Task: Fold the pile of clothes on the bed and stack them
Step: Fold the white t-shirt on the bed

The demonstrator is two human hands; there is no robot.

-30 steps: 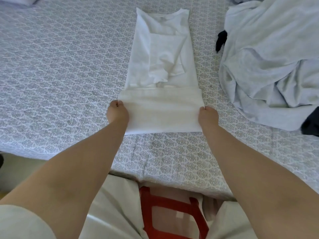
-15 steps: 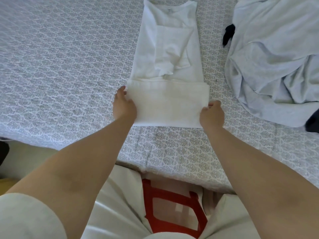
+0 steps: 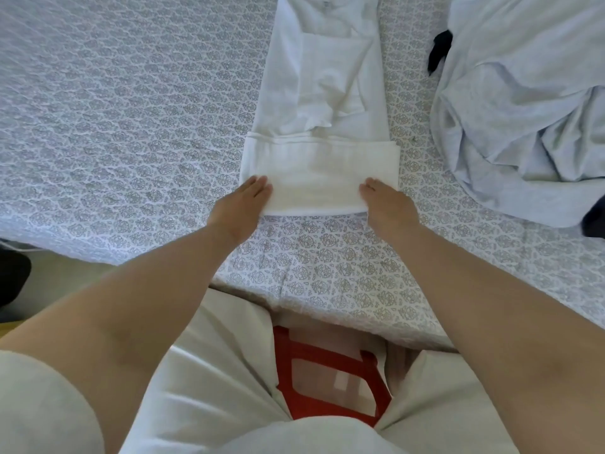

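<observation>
White cotton, a shirt (image 3: pixel 322 93) folded into a narrow strip, lies on the bed (image 3: pixel 114 126) with its long axis running straight away from the person, collar end far and hem end near. The near end is turned up into a flat band (image 3: pixel 319 173) across the strip. The left hand (image 3: pixel 244 204) rests on the band's near left corner and the right hand (image 3: pixel 388 204) on its near right corner; on both, the fingers are straight and close together, pressing flat on the cloth and gripping nothing. The hands sit about evenly on either side, neither clearly nearer, and the unfolded length lies directly ahead of the fingertips, so the next fold would likely roll the band forward along that axis toward the collar. To the right, apart from the shirt, a rumpled heap of pale blue clothes (image 3: pixel 523 109) waits unfolded, with a dark piece (image 3: pixel 438 50) showing at its left edge. Below the bed edge, a red stool (image 3: pixel 327 365) shows between the person's legs.
</observation>
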